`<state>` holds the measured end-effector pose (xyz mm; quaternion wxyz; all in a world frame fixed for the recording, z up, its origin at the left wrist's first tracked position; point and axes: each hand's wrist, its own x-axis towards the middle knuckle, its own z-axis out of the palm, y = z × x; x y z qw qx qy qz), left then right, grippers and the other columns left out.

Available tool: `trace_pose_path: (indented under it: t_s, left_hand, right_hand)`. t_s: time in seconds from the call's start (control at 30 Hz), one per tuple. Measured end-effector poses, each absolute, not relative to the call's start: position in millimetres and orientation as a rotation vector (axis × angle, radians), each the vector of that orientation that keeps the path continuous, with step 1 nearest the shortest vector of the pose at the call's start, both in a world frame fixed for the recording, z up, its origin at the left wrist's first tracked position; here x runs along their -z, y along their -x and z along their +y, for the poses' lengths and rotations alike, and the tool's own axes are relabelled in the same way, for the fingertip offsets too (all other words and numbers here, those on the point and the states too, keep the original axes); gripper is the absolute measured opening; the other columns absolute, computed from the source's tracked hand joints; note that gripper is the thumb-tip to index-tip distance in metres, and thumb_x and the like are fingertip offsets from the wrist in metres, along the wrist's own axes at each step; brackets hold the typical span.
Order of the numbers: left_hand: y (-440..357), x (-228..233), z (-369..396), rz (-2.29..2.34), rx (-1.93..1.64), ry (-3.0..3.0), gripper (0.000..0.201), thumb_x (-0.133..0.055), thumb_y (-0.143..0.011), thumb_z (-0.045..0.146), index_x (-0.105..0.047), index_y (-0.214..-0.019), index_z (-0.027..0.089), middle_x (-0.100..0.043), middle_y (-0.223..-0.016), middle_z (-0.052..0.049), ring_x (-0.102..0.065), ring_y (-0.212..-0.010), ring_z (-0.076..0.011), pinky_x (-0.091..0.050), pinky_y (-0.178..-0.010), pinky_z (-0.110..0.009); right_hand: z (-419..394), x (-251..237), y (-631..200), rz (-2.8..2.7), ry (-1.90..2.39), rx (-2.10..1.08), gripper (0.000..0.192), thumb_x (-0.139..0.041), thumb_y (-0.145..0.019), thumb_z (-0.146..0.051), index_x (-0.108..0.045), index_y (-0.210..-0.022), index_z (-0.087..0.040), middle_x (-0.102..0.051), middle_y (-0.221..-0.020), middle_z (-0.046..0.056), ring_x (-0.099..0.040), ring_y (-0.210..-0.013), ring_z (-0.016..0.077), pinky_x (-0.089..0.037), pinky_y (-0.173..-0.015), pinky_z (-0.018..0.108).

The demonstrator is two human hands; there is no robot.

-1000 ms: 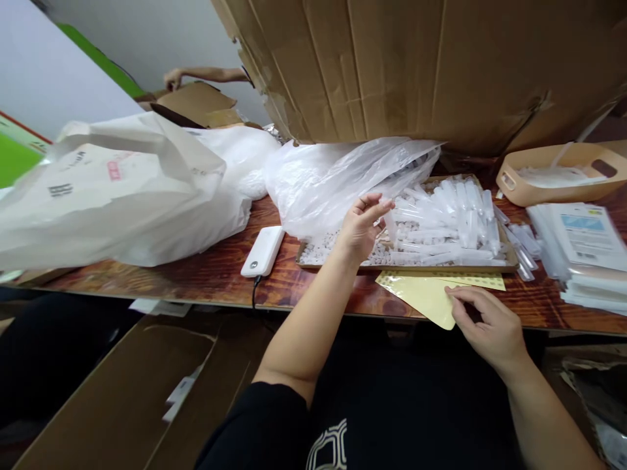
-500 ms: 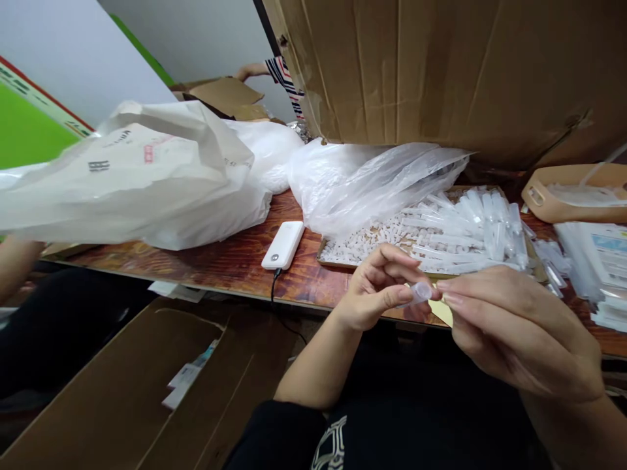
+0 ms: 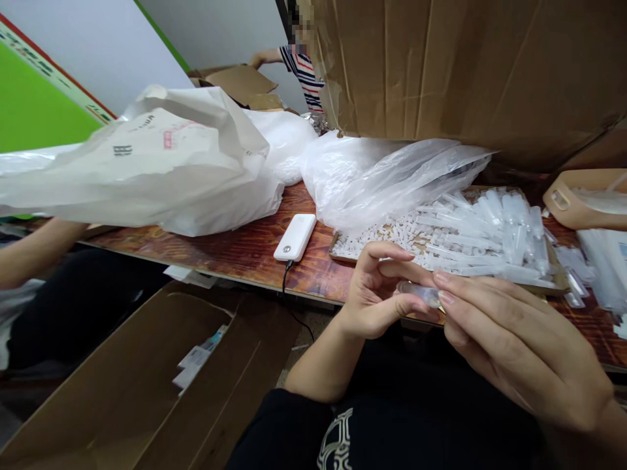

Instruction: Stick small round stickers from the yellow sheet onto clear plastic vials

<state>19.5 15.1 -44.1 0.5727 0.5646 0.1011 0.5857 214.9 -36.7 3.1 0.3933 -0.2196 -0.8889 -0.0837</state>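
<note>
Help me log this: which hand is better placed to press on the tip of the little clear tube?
Probably the right hand: its fingertips already meet the tube at its free end, while the left hand is wrapped round the tube's body, steadying it.

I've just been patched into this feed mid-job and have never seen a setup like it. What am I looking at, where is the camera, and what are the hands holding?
There is no machine: a person works bare-handed, and the single camera sits on their head, looking down. The left hand and right hand meet at a small clear tube, pinched by the left-hand fingers with the right-hand fingertips at its end. On the wooden table lie a shallow tray of more tubes, a clear plastic bag, a white power bank and a large white bag. Another person works behind.
</note>
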Motion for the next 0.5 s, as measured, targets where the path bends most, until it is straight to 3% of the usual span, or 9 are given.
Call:
trace_pose_path:
  t_s: [0.1, 0.2, 0.4, 0.5]
  left_hand:
    - [-19, 46, 16, 0.229, -1.385, -1.333, 0.041, -0.082, -0.088, 0.024, -0.050, -0.113, 0.029, -0.077, -0.093, 0.002, -0.078, -0.080, -0.0154, -0.059, -0.062, -0.022]
    - [-20, 46, 17, 0.306, -1.367, -1.326, 0.043, -0.084, -0.086, 0.031, -0.048, -0.108, 0.028, -0.076, -0.090, 0.002, -0.077, -0.077, -0.0164, -0.059, -0.060, -0.024]
    - [-23, 44, 18, 0.334, -1.338, -1.310, 0.046, -0.085, -0.084, 0.039, -0.043, -0.101, 0.028, -0.077, -0.091, 0.001, -0.075, -0.067, -0.0145, -0.057, -0.057, -0.025]
    - [-25, 44, 17, 0.380, -1.322, -1.283, 0.049, -0.087, -0.082, 0.040, -0.043, -0.099, 0.027, -0.077, -0.091, 0.001, -0.074, -0.068, -0.0147, -0.057, -0.059, -0.027]
  right_hand:
    - [-37, -7, -217, -2.289, 0.592, 0.180, 0.038, -0.060, -0.096, -0.007, -0.064, -0.134, -0.007, -0.066, -0.141, 0.020, -0.061, -0.137, 0.0321, -0.060, -0.111, 0.045]
    - [-35, -12, -219, -2.328, 0.598, 0.171, 0.038, -0.059, -0.097, -0.009, -0.064, -0.134, -0.009, -0.067, -0.140, 0.020, -0.062, -0.136, 0.0333, -0.061, -0.109, 0.048]
    - [-29, -20, -222, -2.379, 0.546, 0.230, 0.034, -0.053, -0.097, -0.007, -0.067, -0.128, -0.005, -0.072, -0.129, 0.022, -0.066, -0.130, 0.0338, -0.061, -0.109, 0.046]
    - [-28, -22, -224, -2.401, 0.588, 0.232, 0.035, -0.049, -0.099, -0.011, -0.067, -0.129, -0.011, -0.073, -0.130, 0.018, -0.069, -0.126, 0.0328, -0.063, -0.106, 0.046]
